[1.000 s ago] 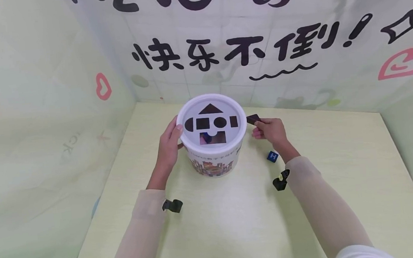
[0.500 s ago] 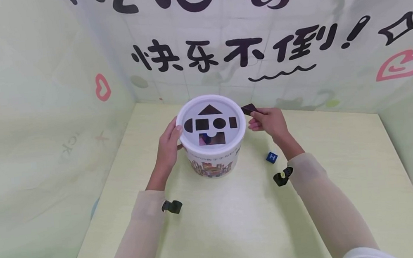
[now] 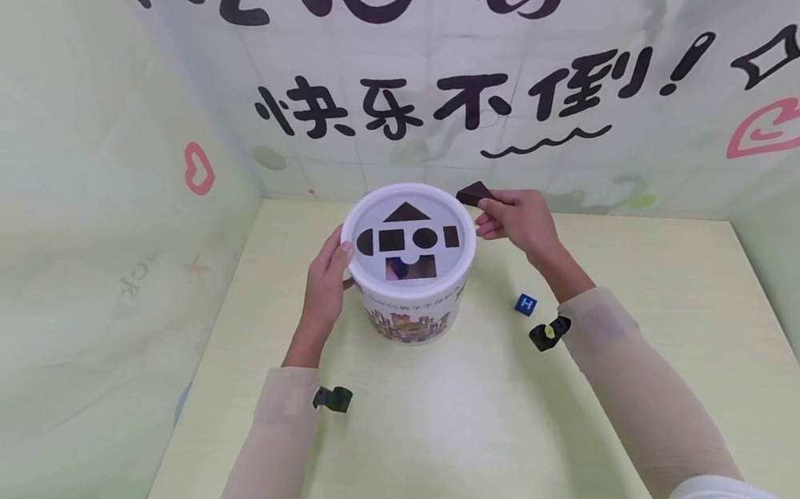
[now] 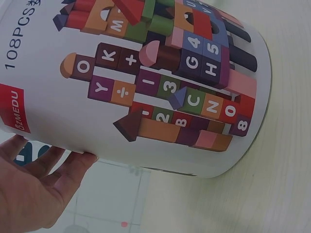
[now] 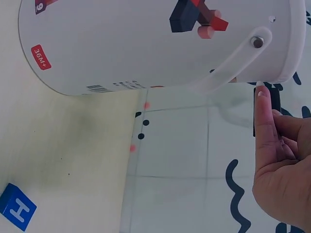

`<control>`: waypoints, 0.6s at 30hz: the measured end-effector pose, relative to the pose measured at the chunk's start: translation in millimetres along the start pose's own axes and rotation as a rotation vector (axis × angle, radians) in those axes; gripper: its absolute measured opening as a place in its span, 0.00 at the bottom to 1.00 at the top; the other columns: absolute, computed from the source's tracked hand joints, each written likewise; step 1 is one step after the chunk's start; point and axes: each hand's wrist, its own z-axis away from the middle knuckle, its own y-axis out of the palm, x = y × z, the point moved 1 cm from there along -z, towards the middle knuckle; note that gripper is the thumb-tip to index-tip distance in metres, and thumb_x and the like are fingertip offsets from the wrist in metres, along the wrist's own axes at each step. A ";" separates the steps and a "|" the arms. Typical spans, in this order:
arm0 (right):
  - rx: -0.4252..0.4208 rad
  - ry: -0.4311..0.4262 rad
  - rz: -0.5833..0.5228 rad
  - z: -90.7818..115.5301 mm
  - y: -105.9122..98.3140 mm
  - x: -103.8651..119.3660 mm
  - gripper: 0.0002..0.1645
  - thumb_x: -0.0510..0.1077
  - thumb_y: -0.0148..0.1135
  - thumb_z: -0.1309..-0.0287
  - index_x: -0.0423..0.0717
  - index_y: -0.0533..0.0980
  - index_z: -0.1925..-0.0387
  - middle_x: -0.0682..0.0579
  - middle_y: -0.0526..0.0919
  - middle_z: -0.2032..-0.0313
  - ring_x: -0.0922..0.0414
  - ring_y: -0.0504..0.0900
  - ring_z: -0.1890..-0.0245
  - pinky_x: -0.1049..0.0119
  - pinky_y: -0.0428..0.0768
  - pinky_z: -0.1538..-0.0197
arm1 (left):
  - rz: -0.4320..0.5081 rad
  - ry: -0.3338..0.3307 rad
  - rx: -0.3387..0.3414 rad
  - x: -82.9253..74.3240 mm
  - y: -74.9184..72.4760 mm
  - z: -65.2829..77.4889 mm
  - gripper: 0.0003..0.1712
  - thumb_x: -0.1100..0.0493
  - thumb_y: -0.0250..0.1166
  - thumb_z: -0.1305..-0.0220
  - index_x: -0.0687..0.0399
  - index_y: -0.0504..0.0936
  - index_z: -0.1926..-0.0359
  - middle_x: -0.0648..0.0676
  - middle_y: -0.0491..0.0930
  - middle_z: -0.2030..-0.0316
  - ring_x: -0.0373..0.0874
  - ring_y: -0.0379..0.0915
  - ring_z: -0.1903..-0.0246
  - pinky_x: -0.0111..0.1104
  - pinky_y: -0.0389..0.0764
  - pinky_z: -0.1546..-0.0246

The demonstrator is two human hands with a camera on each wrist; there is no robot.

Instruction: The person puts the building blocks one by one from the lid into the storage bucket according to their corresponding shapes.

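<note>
A white bucket (image 3: 414,320) with printed toy blocks on its side stands on the table in the head view. Its white lid (image 3: 445,265) has cut-out holes, among them a triangle, squares and a circle. My left hand (image 3: 324,285) grips the bucket's left side near the top, thumb over the lid's rim. The left wrist view shows its fingertips against the wall. My right hand (image 3: 524,225) pinches a dark triangular block (image 3: 473,193) at the lid's right rear rim. In the right wrist view my hand partly hides this block (image 5: 275,97).
A blue letter cube (image 3: 525,304) marked H lies on the pale table (image 3: 447,438), right of the bucket. The bucket's white handle (image 5: 238,58) hangs on its right side. A printed cloth wall (image 3: 392,162) rises behind, with more cloth at both sides.
My right hand has carried the dark triangular block up and slightly left, from beside the lid to its right rear rim. My left hand and the bucket stay nearly still.
</note>
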 end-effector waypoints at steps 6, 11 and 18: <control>0.006 -0.039 -0.003 2.0 -0.4 10.9 0.22 0.44 0.61 0.35 0.38 0.77 0.42 0.47 0.85 0.72 0.58 0.86 0.76 0.65 0.87 0.64 | 0.000 -0.005 0.000 0.0 -0.2 -0.5 0.31 0.38 0.48 0.28 0.38 0.64 0.28 0.54 0.71 0.35 0.53 0.73 0.43 0.51 0.82 0.51; 0.000 -0.075 0.015 4.1 -0.8 18.0 0.21 0.44 0.61 0.35 0.37 0.78 0.44 0.46 0.84 0.73 0.58 0.85 0.77 0.66 0.87 0.66 | 0.003 -0.010 -0.003 -0.5 -0.2 -1.0 0.31 0.38 0.48 0.28 0.38 0.64 0.28 0.53 0.71 0.35 0.53 0.73 0.43 0.51 0.82 0.51; -0.005 -0.092 0.034 8.2 -2.3 27.5 0.21 0.44 0.61 0.35 0.38 0.78 0.44 0.48 0.83 0.74 0.58 0.86 0.77 0.65 0.87 0.66 | -0.001 -0.014 -0.005 -0.9 0.0 -0.5 0.32 0.37 0.48 0.29 0.38 0.64 0.28 0.53 0.70 0.35 0.53 0.73 0.43 0.50 0.83 0.51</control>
